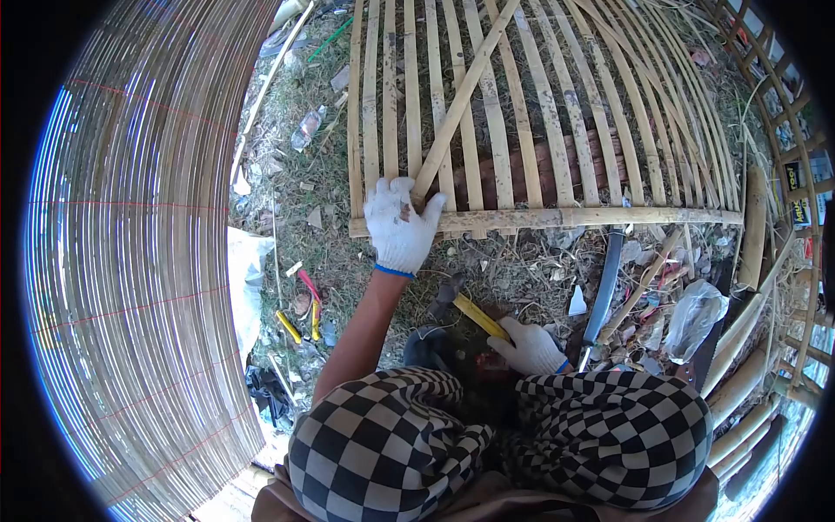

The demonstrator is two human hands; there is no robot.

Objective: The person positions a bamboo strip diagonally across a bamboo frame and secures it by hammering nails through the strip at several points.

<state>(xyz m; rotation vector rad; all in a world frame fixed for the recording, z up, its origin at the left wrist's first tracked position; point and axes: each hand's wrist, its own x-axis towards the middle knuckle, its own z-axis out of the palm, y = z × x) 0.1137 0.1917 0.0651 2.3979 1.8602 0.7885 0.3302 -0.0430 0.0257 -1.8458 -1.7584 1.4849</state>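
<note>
My left hand (403,224), in a white glove with a blue cuff, is closed around the lower end of a diagonal bamboo strip (465,96), where it meets the bottom rail (600,217) of a slatted bamboo panel (522,130). Its fingertips reach over the rail. Lower and to the right, my right hand (530,347), also gloved, is wrapped round the yellow handle of a hammer (478,315). The dark hammer head points up and left, below the rail and apart from it.
A tall bamboo screen (148,244) stands at the left. On the littered ground lie a long blade (604,287), a yellow-handled tool (315,319), a plastic bag (696,320) and a plastic bottle (308,128). Bamboo poles (753,230) and a lattice (800,113) are at the right.
</note>
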